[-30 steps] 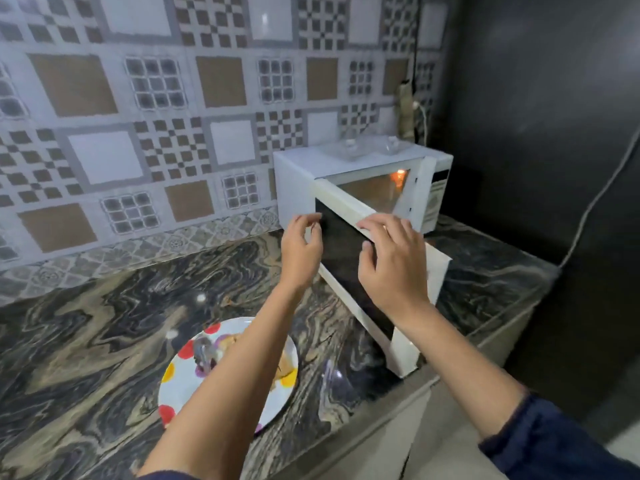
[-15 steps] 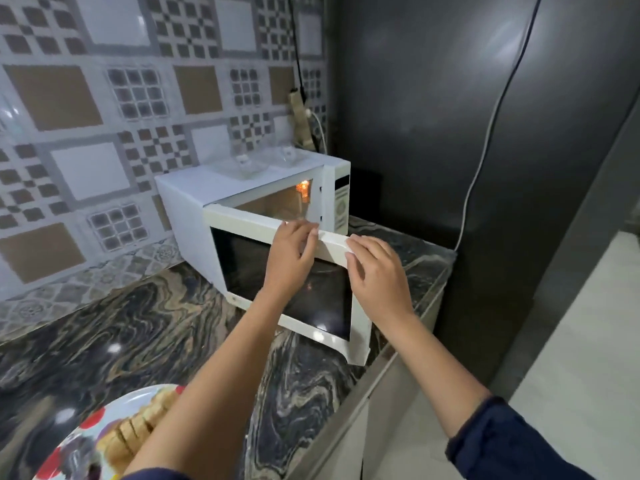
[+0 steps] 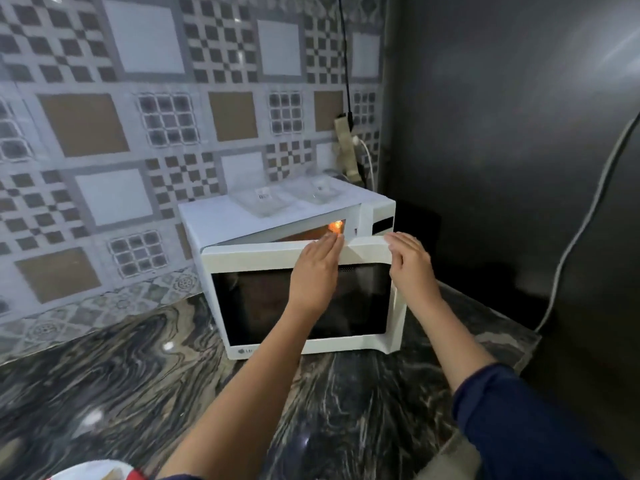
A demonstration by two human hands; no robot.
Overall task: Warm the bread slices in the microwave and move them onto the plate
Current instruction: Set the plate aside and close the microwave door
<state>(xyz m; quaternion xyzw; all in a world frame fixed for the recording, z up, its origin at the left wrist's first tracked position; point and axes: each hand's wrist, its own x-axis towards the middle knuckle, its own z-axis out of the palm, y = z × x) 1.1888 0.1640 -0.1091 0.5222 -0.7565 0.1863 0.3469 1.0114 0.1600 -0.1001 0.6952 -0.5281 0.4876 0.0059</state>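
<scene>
Slipping downward since half a second ago, the plate (image 3: 88, 472) is now showing only as a white-and-red sliver at the bottom left edge of the frame. The microwave door (image 3: 242, 258) is standing much nearer to shut than it was then.

That plate is lying just beside our left forearm, so drawing the arm back carelessly could be knocking it along the marbled countertop (image 3: 104, 393).

Further up, at the centre of the frame, our left hand (image 3: 313, 271) is lying flat with straight fingers, pressing on the door's white upper band. Its fingertips (image 3: 330, 241) are reaching the door's top edge. Our right hand (image 3: 412, 268) is resting over the door's upper right corner, fingers loosely bent, and as far as we can tell it is pushing rather than clasping. A narrow gap is still showing behind the door, with the lamp (image 3: 335, 226) glowing orange inside. We are judging that any fingertip over that edge could be getting nipped as the gap closes.

Beyond the hands, a hard shove could be sliding the microwave (image 3: 221, 220) backward and rattling the clear glass dishes (image 3: 263, 200) sitting on top.

We are not making out the bread slices now. They were lying on the plate half a second ago, so we are placing them there, low in the frame and well apart from both hands.
</scene>
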